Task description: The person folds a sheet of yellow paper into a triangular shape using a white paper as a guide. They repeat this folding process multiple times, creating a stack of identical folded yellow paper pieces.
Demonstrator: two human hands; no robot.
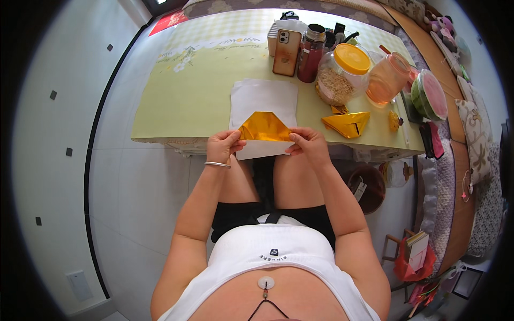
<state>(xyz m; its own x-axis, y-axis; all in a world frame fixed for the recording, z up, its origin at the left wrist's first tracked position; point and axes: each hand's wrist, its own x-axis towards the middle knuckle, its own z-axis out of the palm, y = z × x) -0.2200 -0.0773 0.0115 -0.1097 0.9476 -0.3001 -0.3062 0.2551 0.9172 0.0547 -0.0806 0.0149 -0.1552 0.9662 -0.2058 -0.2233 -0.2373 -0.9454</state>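
From my feed I see a desk (176, 107) covered by a pale yellow-green cloth with a flower print near its far left. A white paper sheet (265, 96) lies at the near edge, hanging slightly over it. Just to its right rests a folded gold paper piece (347, 123), with a smaller gold scrap (394, 121) farther right. Along the far side stand a phone (287, 52) leaning upright, a dark red bottle (311, 53), a yellow-lidded jar (342, 75) and a pinkish jar (386, 79).
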